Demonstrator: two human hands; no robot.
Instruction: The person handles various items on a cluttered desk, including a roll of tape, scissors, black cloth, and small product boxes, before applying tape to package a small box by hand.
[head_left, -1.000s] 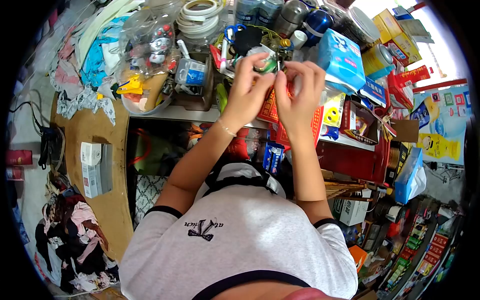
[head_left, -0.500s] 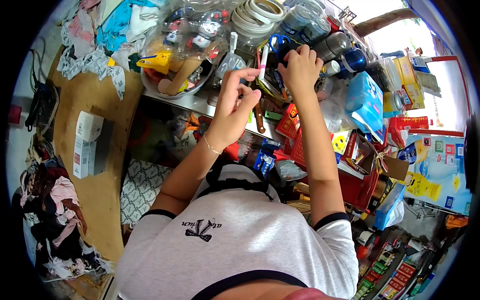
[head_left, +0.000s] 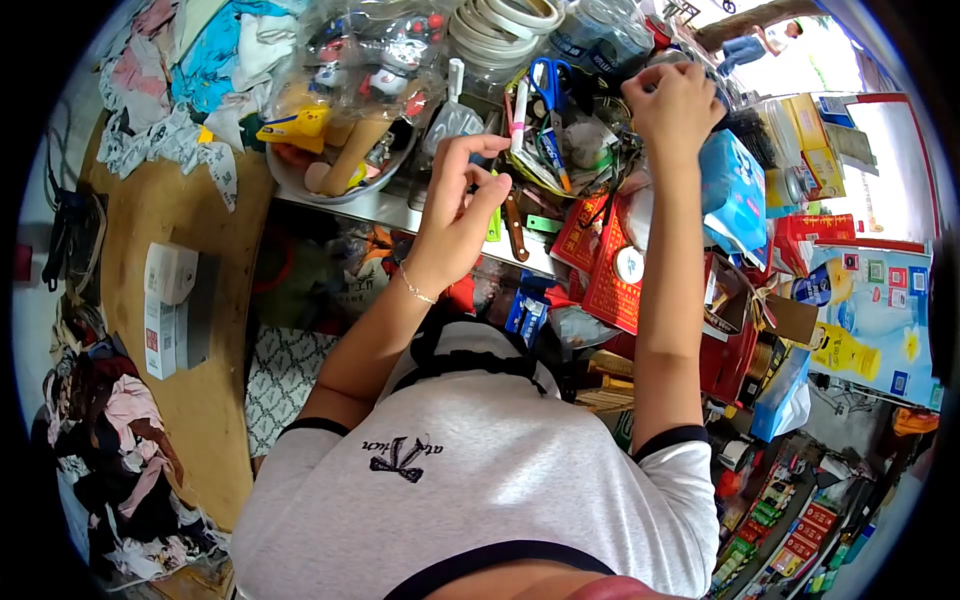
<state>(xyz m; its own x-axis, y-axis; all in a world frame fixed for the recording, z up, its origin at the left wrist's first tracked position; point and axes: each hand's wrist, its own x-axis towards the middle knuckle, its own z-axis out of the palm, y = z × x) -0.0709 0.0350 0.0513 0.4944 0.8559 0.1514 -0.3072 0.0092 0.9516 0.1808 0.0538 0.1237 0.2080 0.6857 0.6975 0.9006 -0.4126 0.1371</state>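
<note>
My left hand (head_left: pixel 458 205) is raised over the front edge of the cluttered table, thumb and index finger apart, with nothing visible between them. Beside its fingertips, a white pen with a pink band (head_left: pixel 519 118) stands in a basket with blue-handled scissors (head_left: pixel 549 84). Below the basket lies a brown knife handle (head_left: pixel 515 228). Over the table's back right, my right hand (head_left: pixel 672 108) has its fingers curled together near the bottles; anything in them is too small or hidden to make out. Red packets (head_left: pixel 612 285) lie left of my right forearm, with a round white lid (head_left: pixel 628 264) on them.
A bowl (head_left: pixel 350 197) with bagged toys and rolls of white tape (head_left: pixel 500 40) are at the back left. A blue package (head_left: pixel 733 195) sits right of my right forearm. A white box (head_left: pixel 166 310) rests on the brown board (head_left: pixel 215 400). A person (head_left: pixel 755 45) is outside.
My hands have moved apart from their meeting point over the basket. My right hand has travelled right towards the bottles; my left hand has shifted left and opened. The view has shifted too.
</note>
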